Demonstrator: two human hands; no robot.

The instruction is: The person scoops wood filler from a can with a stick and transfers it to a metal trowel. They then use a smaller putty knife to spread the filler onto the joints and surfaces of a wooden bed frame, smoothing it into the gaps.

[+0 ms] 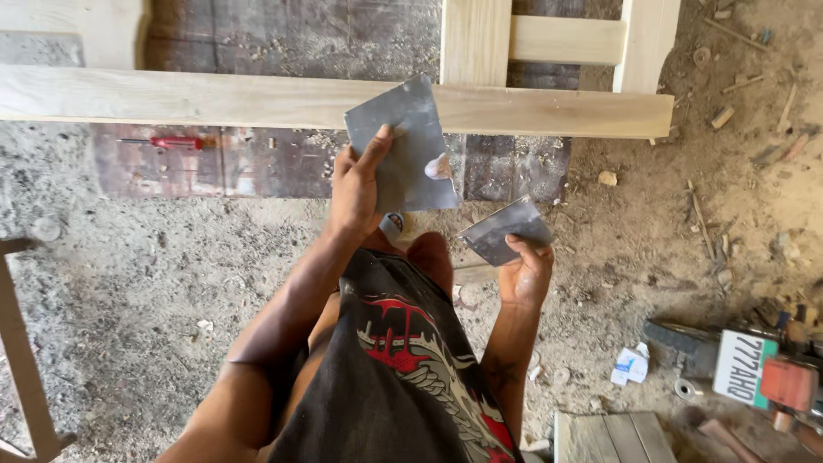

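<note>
My left hand [356, 184] holds up a large grey sheet of sandpaper [405, 141] by its left edge, thumb across the face. My right hand [525, 273] grips a smaller grey piece of sandpaper [504, 230] lower and to the right. Both pieces hang in front of a pale wooden frame [257, 99] lying across the ground. Between my arms show my black shorts [403, 369] with a red and white print.
A red-handled screwdriver [171, 142] lies on a dark board behind the frame. A power tool [754, 369] sits at the lower right, near a small wooden pallet [613, 437]. Wood scraps litter the dirt ground at right. A wooden piece [21, 360] stands at left.
</note>
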